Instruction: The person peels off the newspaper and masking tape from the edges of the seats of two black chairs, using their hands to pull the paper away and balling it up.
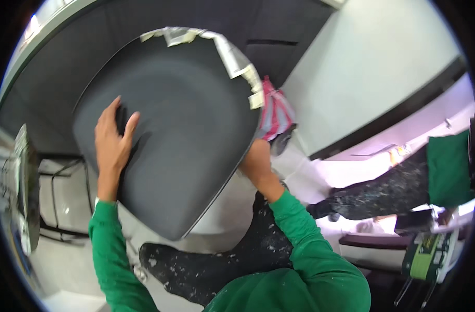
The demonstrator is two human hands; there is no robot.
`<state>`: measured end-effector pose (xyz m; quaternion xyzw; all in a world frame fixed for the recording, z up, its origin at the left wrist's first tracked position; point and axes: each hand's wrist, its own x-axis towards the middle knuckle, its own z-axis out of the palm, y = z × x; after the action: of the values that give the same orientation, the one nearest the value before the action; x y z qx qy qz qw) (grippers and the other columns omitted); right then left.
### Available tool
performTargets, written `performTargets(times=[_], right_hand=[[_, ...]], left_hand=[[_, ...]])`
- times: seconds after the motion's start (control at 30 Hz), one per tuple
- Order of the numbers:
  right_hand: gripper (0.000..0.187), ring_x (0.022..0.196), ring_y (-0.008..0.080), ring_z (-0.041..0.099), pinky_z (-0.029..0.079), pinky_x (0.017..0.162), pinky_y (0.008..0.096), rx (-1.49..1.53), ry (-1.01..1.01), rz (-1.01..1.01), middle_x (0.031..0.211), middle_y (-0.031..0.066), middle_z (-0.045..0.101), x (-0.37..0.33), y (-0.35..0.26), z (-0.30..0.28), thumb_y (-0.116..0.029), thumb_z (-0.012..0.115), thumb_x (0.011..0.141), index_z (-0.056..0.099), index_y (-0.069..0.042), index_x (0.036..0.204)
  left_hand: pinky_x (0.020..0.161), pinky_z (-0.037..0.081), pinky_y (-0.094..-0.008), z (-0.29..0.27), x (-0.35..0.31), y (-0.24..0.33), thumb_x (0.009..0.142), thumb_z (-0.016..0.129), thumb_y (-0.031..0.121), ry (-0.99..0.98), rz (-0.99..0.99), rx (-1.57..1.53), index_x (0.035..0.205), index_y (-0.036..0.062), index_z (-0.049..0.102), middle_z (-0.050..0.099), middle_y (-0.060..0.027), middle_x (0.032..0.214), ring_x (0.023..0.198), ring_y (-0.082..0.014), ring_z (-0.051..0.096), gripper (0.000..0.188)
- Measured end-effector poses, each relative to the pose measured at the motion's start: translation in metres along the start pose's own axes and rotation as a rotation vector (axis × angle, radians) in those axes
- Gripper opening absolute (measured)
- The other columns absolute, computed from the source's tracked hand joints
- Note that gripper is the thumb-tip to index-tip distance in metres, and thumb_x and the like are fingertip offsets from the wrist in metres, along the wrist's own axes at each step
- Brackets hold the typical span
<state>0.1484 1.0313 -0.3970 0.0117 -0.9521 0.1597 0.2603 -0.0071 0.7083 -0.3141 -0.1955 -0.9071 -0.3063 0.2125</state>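
Note:
A large dark grey panel (180, 130), broad and rounded at the far end and narrowing to a blunt corner near me, is tilted in front of my legs. Torn strips of pale masking tape and paper (226, 53) run along its far and right rim. My left hand (112, 138) is over the panel's left part, fingers apart and thumb out; whether the palm touches the surface I cannot tell. At the right edge, my right hand (256, 160) grips the panel, its fingers hidden behind the rim.
Dark cabinet fronts (279, 23) stand behind the panel. A pink and grey striped bag (275, 112) lies past its right rim. On the left is a black metal frame (66, 195). Another person in paint-spotted trousers (388, 190) is at the right, near a green and white box (430, 255).

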Motion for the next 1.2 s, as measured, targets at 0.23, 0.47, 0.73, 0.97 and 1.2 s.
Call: performTargets(times=[0.23, 0.47, 0.73, 0.97, 1.2], right_hand=[[0.015, 0.081, 0.0411, 0.070, 0.055, 0.068, 0.0490, -0.018, 0.134, 0.108, 0.089, 0.0187, 0.071, 0.050, 0.036, -0.074, -0.014, 0.072, 0.088, 0.066, -0.004, 0.098], [0.019, 0.086, 0.0361, 0.073, 0.058, 0.075, 0.0437, -0.030, 0.325, -0.015, 0.097, 0.0138, 0.074, 0.098, 0.090, -0.108, -0.014, 0.073, 0.089, 0.071, -0.006, 0.106], [0.025, 0.074, 0.0222, 0.070, 0.057, 0.070, 0.0308, 0.153, 0.617, -0.481, 0.100, 0.0153, 0.077, 0.154, 0.064, -0.174, -0.013, 0.068, 0.101, 0.067, 0.007, 0.116], [0.024, 0.084, 0.0222, 0.074, 0.059, 0.070, 0.0388, 0.615, 0.777, -0.523, 0.105, 0.0154, 0.075, 0.188, 0.046, -0.181, -0.001, 0.064, 0.096, 0.071, 0.005, 0.119], [0.034, 0.078, 0.0363, 0.073, 0.058, 0.071, 0.0463, 1.535, -0.130, -0.223, 0.090, 0.0244, 0.073, 0.207, -0.011, -0.190, 0.005, 0.055, 0.091, 0.071, 0.004, 0.120]], left_hand=[[0.117, 0.042, -0.0461, 0.013, 0.018, -0.003, 0.103, 0.069, 0.039, 0.025, 0.013, 0.065, 0.147, 0.0062, 0.060, 0.061, -0.0161, 0.148, 0.138, -0.0362, 0.056, 0.055], [0.122, 0.038, -0.0440, -0.012, 0.014, 0.011, 0.107, 0.064, 0.029, -0.095, 0.042, 0.100, 0.150, 0.0058, 0.057, 0.056, -0.0162, 0.155, 0.145, -0.0333, 0.052, 0.049], [0.122, 0.037, -0.0447, -0.066, 0.004, 0.032, 0.104, 0.065, 0.029, -0.216, -0.003, 0.078, 0.145, 0.0019, 0.060, 0.056, -0.0174, 0.155, 0.145, -0.0349, 0.051, 0.049], [0.124, 0.035, -0.0468, -0.087, 0.004, 0.031, 0.110, 0.055, 0.032, -0.317, 0.042, 0.174, 0.147, 0.0015, 0.057, 0.052, -0.0191, 0.158, 0.147, -0.0372, 0.048, 0.049], [0.122, 0.039, -0.0471, -0.111, -0.011, 0.050, 0.110, 0.056, 0.041, -0.430, -0.291, -0.048, 0.154, -0.0006, 0.050, 0.051, -0.0213, 0.159, 0.148, -0.0354, 0.049, 0.061]])
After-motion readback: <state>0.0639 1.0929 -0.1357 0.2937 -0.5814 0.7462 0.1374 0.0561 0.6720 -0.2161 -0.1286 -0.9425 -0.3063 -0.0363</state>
